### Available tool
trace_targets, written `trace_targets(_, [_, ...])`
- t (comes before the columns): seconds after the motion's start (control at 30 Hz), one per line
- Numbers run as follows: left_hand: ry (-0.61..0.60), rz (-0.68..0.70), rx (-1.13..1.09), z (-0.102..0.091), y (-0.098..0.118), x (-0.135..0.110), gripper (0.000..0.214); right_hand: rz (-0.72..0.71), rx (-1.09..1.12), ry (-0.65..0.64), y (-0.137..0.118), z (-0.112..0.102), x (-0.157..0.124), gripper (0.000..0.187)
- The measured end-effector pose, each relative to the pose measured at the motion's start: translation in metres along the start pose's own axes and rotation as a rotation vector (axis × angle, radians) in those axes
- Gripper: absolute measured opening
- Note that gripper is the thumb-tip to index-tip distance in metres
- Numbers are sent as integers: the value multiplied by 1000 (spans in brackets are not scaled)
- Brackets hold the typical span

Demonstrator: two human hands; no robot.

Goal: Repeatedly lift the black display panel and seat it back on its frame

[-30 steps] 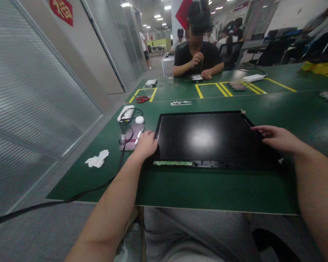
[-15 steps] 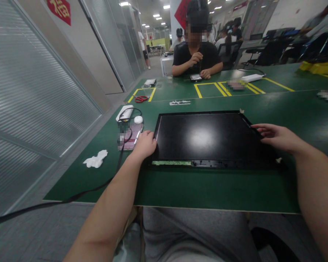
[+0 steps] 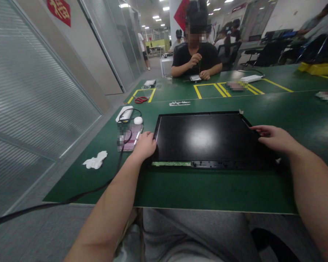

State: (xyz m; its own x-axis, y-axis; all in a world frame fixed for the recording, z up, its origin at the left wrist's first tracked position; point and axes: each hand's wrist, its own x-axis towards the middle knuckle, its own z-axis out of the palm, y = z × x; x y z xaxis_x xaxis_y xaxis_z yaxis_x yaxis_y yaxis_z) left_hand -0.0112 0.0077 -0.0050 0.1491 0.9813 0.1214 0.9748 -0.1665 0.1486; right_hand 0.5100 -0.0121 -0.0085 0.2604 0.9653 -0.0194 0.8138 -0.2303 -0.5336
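Observation:
A black display panel (image 3: 205,140) lies flat on the green table (image 3: 196,189) in front of me, with a green circuit strip (image 3: 171,164) along its near edge. My left hand (image 3: 145,144) grips the panel's left edge, fingers curled over the frame. My right hand (image 3: 274,138) rests on the panel's right edge, fingers reaching onto the frame.
Left of the panel lie a phone (image 3: 131,137), a white mouse (image 3: 138,120), a white power bank (image 3: 124,113) with a black cable (image 3: 71,198), and a crumpled tissue (image 3: 95,160). Red scissors (image 3: 141,99) lie farther back. A person in black (image 3: 196,58) sits opposite.
Hardly anything differs. Both hands stay on the panel's edges; the view has shifted slightly.

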Motion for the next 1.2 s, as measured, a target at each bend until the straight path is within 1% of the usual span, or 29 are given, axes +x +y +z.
trace_targets(0.07, [11, 6, 13, 1, -1, 0, 44, 26, 16, 14, -2, 1, -1, 59])
trace_targets(0.2, [29, 1, 28, 4, -2, 0, 44, 62, 88, 91, -1, 1, -1, 47])
trace_targets(0.27, [28, -2, 33, 5, -2, 0, 44, 75, 99, 100, -2, 1, -2, 45])
trace_targets(0.43, [6, -5, 28, 2, -1, 0, 46, 99, 52, 83, -11, 0, -8, 46])
trace_targets(0.53, [18, 23, 7, -2, -2, 1, 43, 106, -3, 59, -15, -2, -9, 47])
trace_targets(0.67, [31, 86, -43, -5, -3, 2, 39, 67, -59, 22, -13, -3, -7, 48])
trace_targets(0.8, [61, 78, -122, -7, -2, 3, 37, 62, -77, 9, -13, -3, -4, 50])
trace_targets(0.9, [77, 33, -258, -10, 0, 2, 38, 70, -95, 13, -13, -2, -5, 50])
trace_targets(1.0, [94, -51, -480, -15, 3, -1, 36, 75, -42, 47, -12, -1, -5, 50])
trace_targets(1.1, [129, -188, -801, -20, 7, -4, 30, 94, 101, 89, -9, -2, -5, 48])
trace_targets(1.2, [96, -358, -1146, -22, 11, -6, 30, 120, 184, 114, -7, -4, -6, 45])
